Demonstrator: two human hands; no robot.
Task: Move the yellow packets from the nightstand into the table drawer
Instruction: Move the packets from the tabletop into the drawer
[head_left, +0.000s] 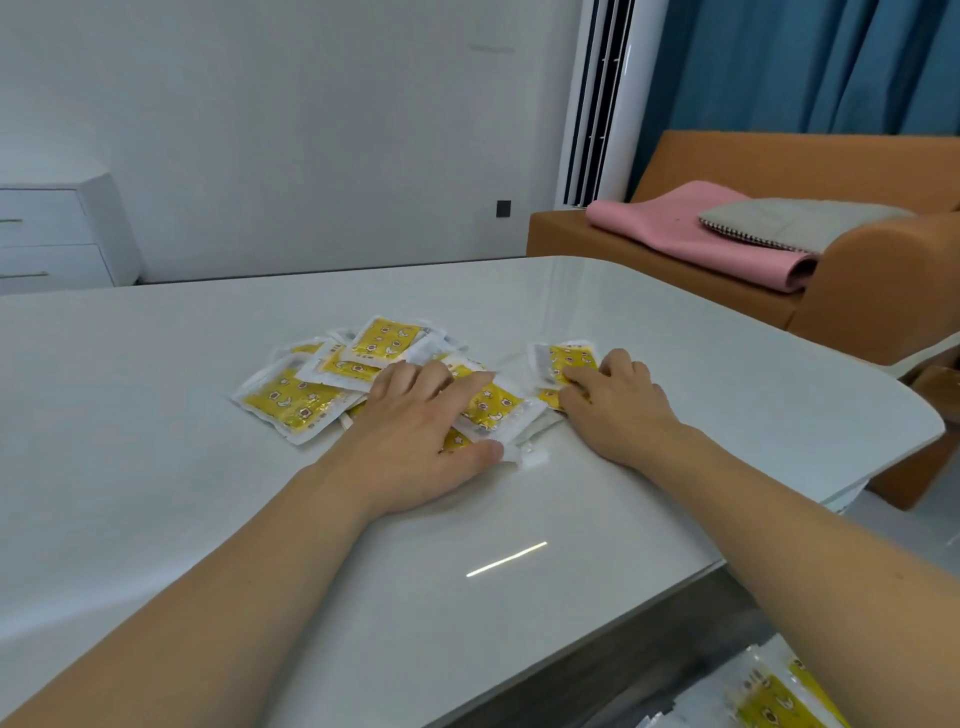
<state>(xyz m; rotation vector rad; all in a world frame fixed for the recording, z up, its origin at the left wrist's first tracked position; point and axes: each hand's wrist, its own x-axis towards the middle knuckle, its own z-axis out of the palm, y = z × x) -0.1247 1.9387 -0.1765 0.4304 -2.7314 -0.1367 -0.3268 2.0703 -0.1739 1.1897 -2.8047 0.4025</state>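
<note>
Both hands are down on the desk (208, 467), palms over a scatter of yellow packets (291, 402). Left hand (415, 431) lies flat w/ fingers spread and nearly straight across the bigger pile, thumb tip pressing a packet edge near the front; not curled round anything, so it's pressing/raking rather than gripping. Right hand (618, 400) sits on a smaller cluster just beside it, fingers bent over a packet (563, 358); whether it's actually pinching one or just resting on top I can't tell, fingertips are hidden under the knuckles.

Packets are on the glossy white top, roughly mid-desk, some overlapping, a few poking out beyond the left hand. More packets of the same kind (779, 696) show at bottom right, below the desk edge, prob. inside the open drawer (675, 717), though its walls aren't clearly visible.

Step in hand, as I read it: gathering the loose packets into one bunch before a transfer. Part of the job looks done given the lot already down there.

Next move prob. needs both hands sweeping inward to close the gap between the two clusters, then a scoop or slide toward the near-right edge. Slick wrappers on a slick top: they'll skate and fan out easily, so squeeze from both sides.
</note>
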